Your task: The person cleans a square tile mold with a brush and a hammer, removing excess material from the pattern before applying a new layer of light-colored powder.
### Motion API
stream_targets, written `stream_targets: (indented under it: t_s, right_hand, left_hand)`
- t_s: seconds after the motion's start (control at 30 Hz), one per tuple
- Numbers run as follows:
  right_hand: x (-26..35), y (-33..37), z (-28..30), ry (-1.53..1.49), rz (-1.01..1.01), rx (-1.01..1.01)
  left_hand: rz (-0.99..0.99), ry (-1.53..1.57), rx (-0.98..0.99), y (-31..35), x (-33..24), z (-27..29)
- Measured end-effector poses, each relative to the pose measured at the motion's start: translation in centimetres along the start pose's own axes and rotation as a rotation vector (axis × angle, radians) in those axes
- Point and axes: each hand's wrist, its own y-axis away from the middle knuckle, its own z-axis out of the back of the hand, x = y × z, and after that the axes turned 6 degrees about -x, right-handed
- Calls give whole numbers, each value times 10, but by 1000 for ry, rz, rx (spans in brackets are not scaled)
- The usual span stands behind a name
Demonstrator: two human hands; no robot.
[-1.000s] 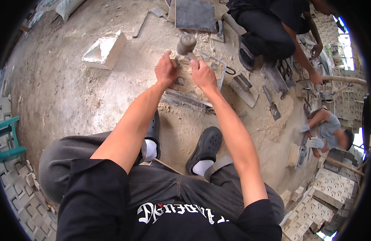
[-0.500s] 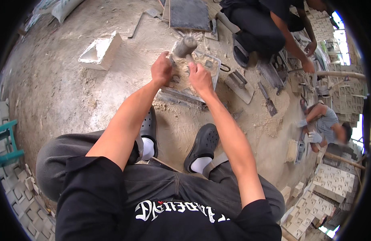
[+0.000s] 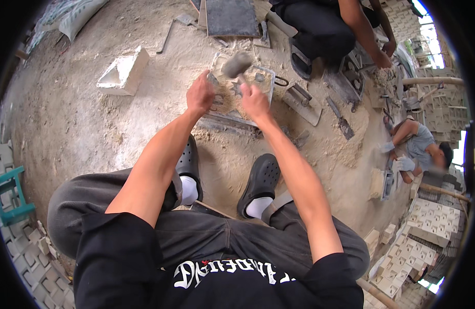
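My right hand (image 3: 255, 104) grips the short handle of a mallet with a thick grey head (image 3: 236, 65), held above a shallow rectangular mould (image 3: 273, 88). Tan powdery material fills the mould, and dark shaped pieces, one a star (image 3: 237, 88), sit in it. At the mould's left side my left hand (image 3: 200, 96) is closed, its fingertips beside a dark piece (image 3: 212, 79). What those fingers hold is mostly hidden. The mould lies on the ground beyond my feet.
A flat trowel (image 3: 303, 104) and a narrow trowel (image 3: 340, 119) lie right of the mould. Farther left stands a hollow white block (image 3: 125, 72). One person crouches at the far right, another (image 3: 420, 147) works beyond. A green stool (image 3: 12, 195) stands left.
The view has turned slightly. The mallet head has come a little lower and nearer over the mould. My left hand stays at the mould's left side.
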Motion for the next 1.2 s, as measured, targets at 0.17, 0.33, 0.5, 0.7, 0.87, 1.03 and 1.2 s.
stream_targets:
  t_s: [0.17,0.33,0.5,0.7,0.87,1.03,1.2]
  right_hand:
    - [-36,15,20,45,183,-216]
    - [-28,15,21,21,110,-164]
    - [-55,-6,22,169,129,-197]
    - [-38,-5,4,7,134,-211]
    - [-16,-26,8,15,89,-295]
    - [0,-26,10,30,99,-80]
    - [-3,-23,-5,79,72,-189]
  left_hand:
    - [-76,27,-7,14,7,3]
    - [-300,-102,-48,12,20,3]
    - [-487,-252,121,23,-1,-1]
    - [-542,-367,135,20,-3,8]
    - [-567,-448,150,20,-2,4]
    - [-566,-469,147,20,3,4]
    - [-563,-482,177,20,-5,3]
